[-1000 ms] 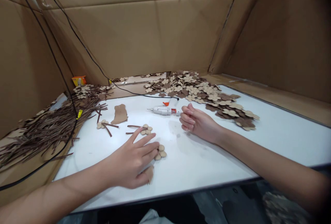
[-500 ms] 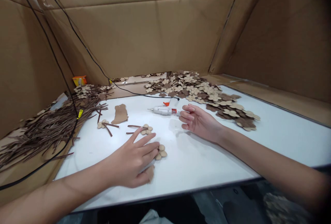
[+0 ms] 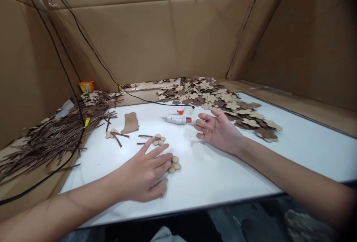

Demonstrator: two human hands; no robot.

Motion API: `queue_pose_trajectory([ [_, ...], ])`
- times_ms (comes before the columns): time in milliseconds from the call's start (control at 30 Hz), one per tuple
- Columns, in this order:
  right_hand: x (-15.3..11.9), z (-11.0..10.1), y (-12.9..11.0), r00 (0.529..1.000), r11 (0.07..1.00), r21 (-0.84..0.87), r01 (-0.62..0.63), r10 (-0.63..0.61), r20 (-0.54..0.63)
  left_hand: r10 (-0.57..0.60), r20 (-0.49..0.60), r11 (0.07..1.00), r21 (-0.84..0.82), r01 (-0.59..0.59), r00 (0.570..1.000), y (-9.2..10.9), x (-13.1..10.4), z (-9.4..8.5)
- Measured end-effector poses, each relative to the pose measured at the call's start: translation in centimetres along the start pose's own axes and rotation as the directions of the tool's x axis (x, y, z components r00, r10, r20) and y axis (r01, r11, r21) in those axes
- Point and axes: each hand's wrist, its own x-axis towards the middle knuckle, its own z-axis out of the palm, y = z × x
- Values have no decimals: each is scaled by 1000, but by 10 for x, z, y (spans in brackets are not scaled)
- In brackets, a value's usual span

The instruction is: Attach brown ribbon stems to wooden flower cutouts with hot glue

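My left hand (image 3: 147, 171) lies palm down on the white board with its fingers spread. Its fingertips touch a cream flower piece (image 3: 174, 164) and reach the edge of a second cream flower (image 3: 158, 140) with brown strips. A tan scrap (image 3: 163, 187) shows at the thumb; whether it is under or around it I cannot tell. My right hand (image 3: 216, 128) rests on its side, empty, palm turned left and fingers loosely curled apart. Beside its fingertips is a white pen-like tool (image 3: 177, 119) with a metal tip pointing left.
Brown strips (image 3: 52, 137) heap up at left. Brown and cream flower pieces (image 3: 212, 95) pile at the back right. A third flower with strips (image 3: 112, 134) and a cardboard scrap (image 3: 130, 122) lie on the white board (image 3: 223, 182). A black cable (image 3: 96, 54) hangs before cardboard walls (image 3: 145, 41).
My right thumb has lifted slightly away from the fingers. My left hand keeps its place on the board; the whole view has shifted a little.
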Motion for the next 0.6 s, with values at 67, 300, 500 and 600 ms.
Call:
queue_pose_trajectory([
  [67,-1,1,0,1000,1000,13,-26,25,16,1,-2,1000,-1,-1,1000,0,0,0],
  [300,1,-3,4,995,996,-46,80,-77,64,-2,-11,1000,-6,2,1000,1,0,0],
  [500,6,-9,7,966,960,-117,253,-257,-13,2,3,1000,-3,-2,1000,0,0,0],
  [600,7,-11,8,959,953,-128,274,-281,-42,-4,5,1000,-8,4,1000,0,1,-1],
])
